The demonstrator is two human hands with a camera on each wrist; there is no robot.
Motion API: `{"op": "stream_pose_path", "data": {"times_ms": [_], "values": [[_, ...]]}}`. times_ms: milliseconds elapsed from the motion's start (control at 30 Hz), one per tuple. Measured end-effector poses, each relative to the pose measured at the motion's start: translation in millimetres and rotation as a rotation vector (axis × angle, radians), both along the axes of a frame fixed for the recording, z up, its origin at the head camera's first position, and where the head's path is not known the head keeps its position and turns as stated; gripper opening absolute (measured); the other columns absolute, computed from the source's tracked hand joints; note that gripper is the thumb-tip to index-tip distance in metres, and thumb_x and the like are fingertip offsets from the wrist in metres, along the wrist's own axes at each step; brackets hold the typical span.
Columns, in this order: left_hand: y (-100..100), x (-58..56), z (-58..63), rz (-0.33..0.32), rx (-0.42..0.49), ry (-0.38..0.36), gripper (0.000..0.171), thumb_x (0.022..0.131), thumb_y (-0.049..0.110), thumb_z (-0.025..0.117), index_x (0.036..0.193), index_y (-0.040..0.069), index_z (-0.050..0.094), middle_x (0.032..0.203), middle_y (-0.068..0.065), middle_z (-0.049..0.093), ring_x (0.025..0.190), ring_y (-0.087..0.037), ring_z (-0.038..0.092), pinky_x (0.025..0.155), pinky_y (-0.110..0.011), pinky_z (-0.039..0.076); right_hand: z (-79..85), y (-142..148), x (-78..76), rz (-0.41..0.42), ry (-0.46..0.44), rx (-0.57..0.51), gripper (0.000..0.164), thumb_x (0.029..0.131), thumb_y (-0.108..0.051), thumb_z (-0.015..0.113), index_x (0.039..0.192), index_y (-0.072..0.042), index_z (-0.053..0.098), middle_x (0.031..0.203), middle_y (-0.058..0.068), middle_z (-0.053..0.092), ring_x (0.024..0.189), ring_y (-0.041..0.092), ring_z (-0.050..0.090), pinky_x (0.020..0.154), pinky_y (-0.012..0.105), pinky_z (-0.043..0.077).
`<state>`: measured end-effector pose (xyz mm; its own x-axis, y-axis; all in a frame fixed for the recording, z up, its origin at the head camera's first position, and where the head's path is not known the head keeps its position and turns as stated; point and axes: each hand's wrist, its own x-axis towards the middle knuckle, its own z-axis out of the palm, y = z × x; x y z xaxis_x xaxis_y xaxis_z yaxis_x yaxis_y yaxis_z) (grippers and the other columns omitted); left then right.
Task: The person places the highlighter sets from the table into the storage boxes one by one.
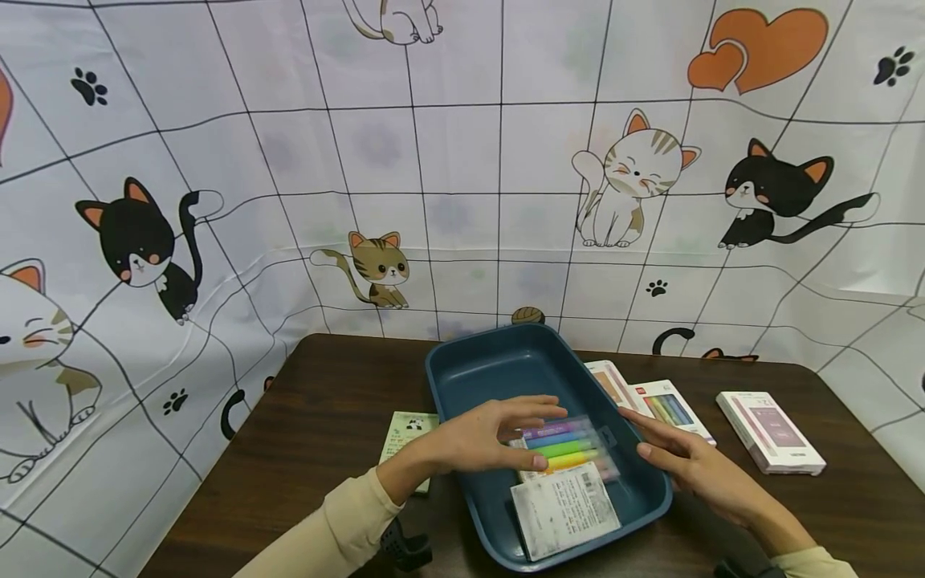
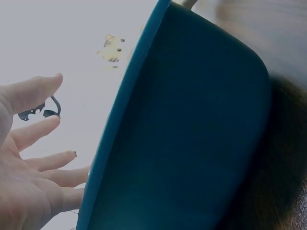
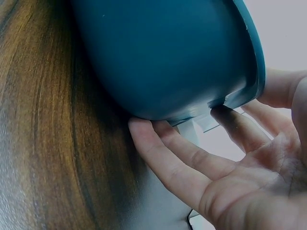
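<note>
A dark blue tray [image 1: 499,365] stands on the table. Inside it lie a clear pack of colored markers [image 1: 571,444] and a white packet with printed text [image 1: 567,514]. Over the tray's left side hovers my left hand [image 1: 480,437], fingers spread and loosely bent, holding nothing; in this view it overlaps the markers. My right hand [image 1: 694,466] is at the tray's right rim. The right wrist view shows its fairly straight fingers [image 3: 177,172] touching the outer wall from below, with the thumb at the rim.
Right of the tray lie a white box with colored stripes [image 1: 672,409] and a partly hidden box [image 1: 609,381]. Another white box with a mauve panel [image 1: 769,433] sits farther right. A green printed card [image 1: 406,433] is left of the tray. A cat-print curtain [image 1: 462,160] hangs behind the table.
</note>
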<state>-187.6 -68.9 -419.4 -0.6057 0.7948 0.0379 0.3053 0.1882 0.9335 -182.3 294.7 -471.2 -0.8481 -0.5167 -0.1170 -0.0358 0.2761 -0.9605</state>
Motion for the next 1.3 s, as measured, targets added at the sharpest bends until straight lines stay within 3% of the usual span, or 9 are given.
{"op": "stream_pose_path", "data": {"times_ms": [100, 267, 667, 733, 800, 900, 967, 1133, 1300], "values": [[-2, -0.6, 0.7, 0.024, -0.017, 0.044, 0.059, 0.1, 0.033, 0.068, 0.154, 0.034, 0.045, 0.161, 0.017, 0.029, 0.145, -0.012, 0.032, 0.116, -0.043, 0.03, 0.1, -1, 0.2, -0.001, -0.013, -0.013, 0.059, 0.109, -0.023, 0.051, 0.163, -0.021, 0.027, 0.166, 0.016, 0.014, 0.132, 0.041, 0.035, 0.084, 0.039, 0.053], [-4, 0.7, 2.9, 0.016, -0.052, 0.097, 0.059, 0.1, 0.039, 0.065, 0.155, 0.035, 0.044, 0.162, 0.018, 0.026, 0.147, -0.014, 0.027, 0.115, -0.048, 0.03, 0.4, -2, 0.4, 0.003, -0.033, -0.023, 0.06, 0.109, -0.024, 0.051, 0.164, -0.021, 0.026, 0.167, 0.017, 0.011, 0.139, 0.044, 0.028, 0.091, 0.04, 0.052], [-9, 9.8, 8.0, 0.002, -0.079, 0.148, 0.059, 0.1, 0.041, 0.062, 0.155, 0.032, 0.045, 0.163, 0.018, 0.025, 0.149, -0.013, 0.02, 0.114, -0.049, 0.031, 0.7, -2, 0.3, -0.001, -0.067, -0.038, 0.06, 0.109, -0.024, 0.051, 0.164, -0.022, 0.025, 0.167, 0.02, 0.008, 0.138, 0.044, 0.034, 0.091, 0.045, 0.054], [-10, 10.0, 7.9, 0.004, -0.078, 0.157, 0.059, 0.1, 0.042, 0.062, 0.156, 0.03, 0.045, 0.163, 0.017, 0.024, 0.15, -0.013, 0.019, 0.114, -0.051, 0.03, 0.8, -2, 0.2, -0.002, -0.056, -0.031, 0.06, 0.109, -0.024, 0.051, 0.164, -0.022, 0.026, 0.167, 0.019, 0.01, 0.135, 0.041, 0.037, 0.09, 0.044, 0.054], [-10, 9.8, 7.8, 0.007, -0.079, 0.155, 0.061, 0.1, 0.043, 0.062, 0.157, 0.033, 0.042, 0.163, 0.017, 0.023, 0.15, -0.012, 0.019, 0.115, -0.052, 0.029, 1.0, -1, -0.1, -0.014, -0.036, -0.001, 0.06, 0.109, -0.025, 0.052, 0.163, -0.023, 0.028, 0.165, 0.02, 0.017, 0.119, 0.036, 0.052, 0.08, 0.037, 0.056], [-11, 10.5, 8.1, 0.016, -0.091, 0.157, 0.062, 0.1, 0.045, 0.06, 0.158, 0.038, 0.037, 0.163, 0.019, 0.022, 0.15, -0.011, 0.018, 0.115, -0.05, 0.029, 1.2, 0, -0.2, -0.028, -0.012, 0.036, 0.059, 0.108, -0.026, 0.054, 0.162, -0.025, 0.03, 0.16, 0.02, 0.025, 0.092, 0.03, 0.055, 0.063, 0.032, 0.051], [-11, 11.4, 8.4, 0.02, -0.098, 0.155, 0.063, 0.101, 0.045, 0.06, 0.158, 0.04, 0.035, 0.163, 0.019, 0.021, 0.15, -0.01, 0.017, 0.115, -0.049, 0.029, 1.3, 0, -0.2, -0.031, -0.008, 0.045, 0.059, 0.108, -0.026, 0.054, 0.162, -0.025, 0.03, 0.16, 0.019, 0.026, 0.09, 0.03, 0.054, 0.06, 0.034, 0.05], [-12, 13.9, 7.7, 0.055, -0.126, 0.207, 0.064, 0.101, 0.045, 0.06, 0.159, 0.041, 0.032, 0.165, 0.019, 0.017, 0.15, -0.012, 0.016, 0.115, -0.053, 0.029, 2.1, -2, -0.5, -0.025, -0.032, -0.008, 0.059, 0.108, -0.025, 0.053, 0.163, -0.024, 0.029, 0.167, 0.014, 0.015, 0.133, 0.038, 0.038, 0.085, 0.04, 0.054], [-14, 15.7, 6.2, 0.097, -0.144, 0.294, 0.066, 0.104, 0.044, 0.058, 0.161, 0.037, 0.026, 0.167, 0.015, 0.011, 0.151, -0.014, 0.016, 0.114, -0.055, 0.03, 2.2, -2, -0.3, -0.025, -0.027, -0.001, 0.06, 0.108, -0.025, 0.053, 0.163, -0.023, 0.029, 0.166, 0.013, 0.016, 0.131, 0.04, 0.039, 0.083, 0.036, 0.054]]}}
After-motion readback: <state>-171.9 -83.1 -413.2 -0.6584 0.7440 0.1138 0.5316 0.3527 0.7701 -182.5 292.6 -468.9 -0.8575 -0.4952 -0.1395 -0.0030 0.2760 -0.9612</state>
